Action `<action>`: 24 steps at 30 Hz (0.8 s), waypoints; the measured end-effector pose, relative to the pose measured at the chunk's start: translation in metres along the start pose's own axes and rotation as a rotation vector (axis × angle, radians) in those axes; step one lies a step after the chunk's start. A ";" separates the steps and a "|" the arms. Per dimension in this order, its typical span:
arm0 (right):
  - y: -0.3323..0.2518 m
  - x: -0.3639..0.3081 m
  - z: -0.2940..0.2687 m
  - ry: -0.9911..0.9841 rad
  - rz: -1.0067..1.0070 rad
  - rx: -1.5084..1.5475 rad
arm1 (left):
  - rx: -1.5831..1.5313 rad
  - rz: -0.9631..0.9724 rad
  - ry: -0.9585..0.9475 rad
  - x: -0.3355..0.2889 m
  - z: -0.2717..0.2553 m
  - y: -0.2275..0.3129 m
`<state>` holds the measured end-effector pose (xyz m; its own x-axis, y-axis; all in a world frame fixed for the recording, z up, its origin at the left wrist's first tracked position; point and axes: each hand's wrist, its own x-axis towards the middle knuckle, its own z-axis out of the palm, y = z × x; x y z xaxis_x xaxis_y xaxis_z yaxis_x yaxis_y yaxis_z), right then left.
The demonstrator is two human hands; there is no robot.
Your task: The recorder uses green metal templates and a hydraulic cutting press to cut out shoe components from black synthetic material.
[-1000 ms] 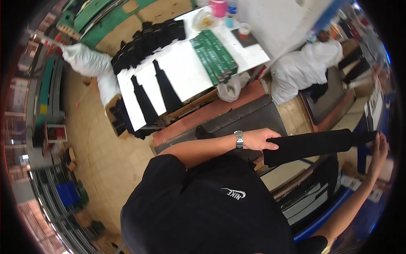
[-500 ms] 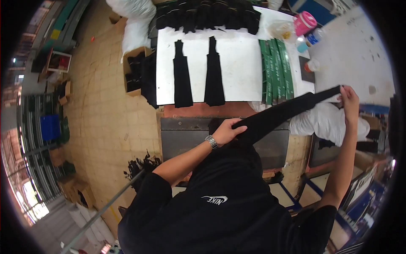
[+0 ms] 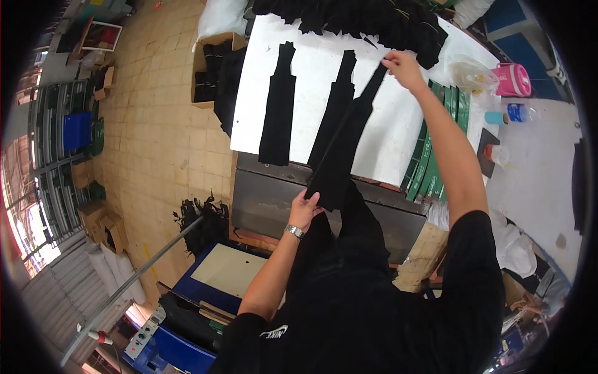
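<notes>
- Pinching the wide end of a black cloth strip with the left grip, just off the near edge of a white bench.
- Pinching the narrow tip with the right grip, above the bench, thumb and fingers pressed together on it.
- Holding the strip slantwise, hiding part of a middle piece from view.
- Facing also a left piece, laid flat.
- Having a black heap at the far side and green bars to the right.
</notes>
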<state>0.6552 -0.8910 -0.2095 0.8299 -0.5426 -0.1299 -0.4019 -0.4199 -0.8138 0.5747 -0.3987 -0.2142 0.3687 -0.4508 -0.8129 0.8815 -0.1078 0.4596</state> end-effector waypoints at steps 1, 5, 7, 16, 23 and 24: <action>0.008 0.016 0.020 -0.030 -0.002 -0.029 | -0.019 -0.005 0.041 0.008 -0.001 -0.003; 0.039 0.059 0.070 -0.094 -0.024 -0.167 | -0.103 -0.021 0.175 0.041 0.002 -0.014; 0.048 0.072 0.087 -0.115 -0.009 -0.152 | -0.122 -0.023 0.223 0.054 0.002 -0.016; 0.084 0.114 0.127 -0.083 0.006 -0.120 | -0.087 -0.080 0.275 0.101 0.012 0.000; 0.098 0.081 0.143 0.233 -0.044 -0.028 | 0.381 -0.355 0.458 0.090 -0.015 -0.008; 0.088 0.073 0.152 0.295 -0.006 0.041 | 0.668 -0.321 0.399 0.081 -0.042 -0.015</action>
<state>0.7396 -0.8572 -0.3763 0.6816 -0.7306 0.0407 -0.3758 -0.3972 -0.8373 0.6035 -0.3968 -0.3020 0.3171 0.0252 -0.9480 0.6481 -0.7356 0.1973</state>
